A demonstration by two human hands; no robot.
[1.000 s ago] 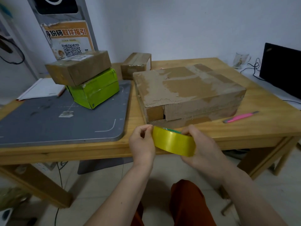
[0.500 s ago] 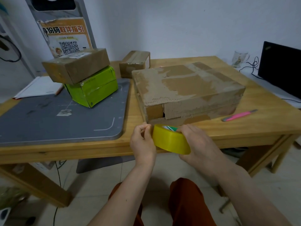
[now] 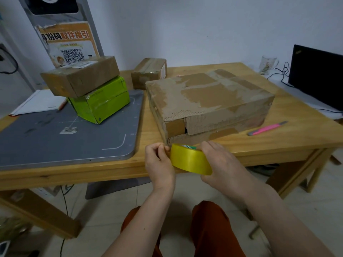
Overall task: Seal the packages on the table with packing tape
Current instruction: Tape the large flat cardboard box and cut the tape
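Tape roll (image 3: 191, 158) being held at bench (image 3: 259, 145) edge, just before torn flat carton (image 3: 207, 101): right hand (image 3: 220, 164) gripping roll, left hand (image 3: 159, 162) pinching at its edge; peeling slowly, keeping strip flat.

Tape roll (image 3: 191, 160): glossy translucent yellow; inner core shows green and white. Large flat box (image 3: 207, 101): brown cardboard, top mottled with pale grey-tan patches where the surface layer is torn; front edge shows corrugated ribbing. Small box at rear (image 3: 148, 73): brown, glossy tape band, white label on the right end. Stacked pair: upper box (image 3: 79, 76) brown with white label on top; lower box (image 3: 104, 101) bright lime green. Mat (image 3: 55, 134): slate grey, thin white guide lines, dark smudges. Table (image 3: 278, 143): honey-yellow wood, visible grain. Knife (image 3: 267, 128): hot pink, grey ends. Poster (image 3: 70, 45): orange and white, black QR code. Trousers (image 3: 209, 230): rust orange. Screen (image 3: 317, 75): black. Notebook (image 3: 39, 102): white.
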